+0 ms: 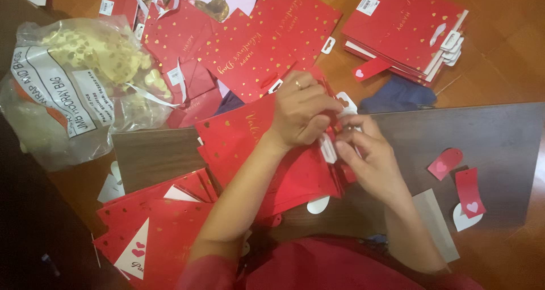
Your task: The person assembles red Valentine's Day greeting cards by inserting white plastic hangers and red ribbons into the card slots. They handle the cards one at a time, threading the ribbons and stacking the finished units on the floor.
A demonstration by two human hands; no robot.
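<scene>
My left hand (301,111), with a ring on one finger, presses down on a flat red gift bag with gold hearts (244,139) that lies on a dark wooden board (454,131). Its fingers pinch the bag's top edge by a white handle tab (346,103). My right hand (366,156) meets it there, fingertips closed on a white tab (328,149) at the same edge. Both hands grip this bag, which rests on top of other red bags.
More flat red bags lie at lower left (164,227), at the back centre (267,37) and stacked at upper right (406,26). A clear plastic sack of gold-dotted items (74,80) sits left. Red heart tags (469,190) and a grey card (434,222) lie right.
</scene>
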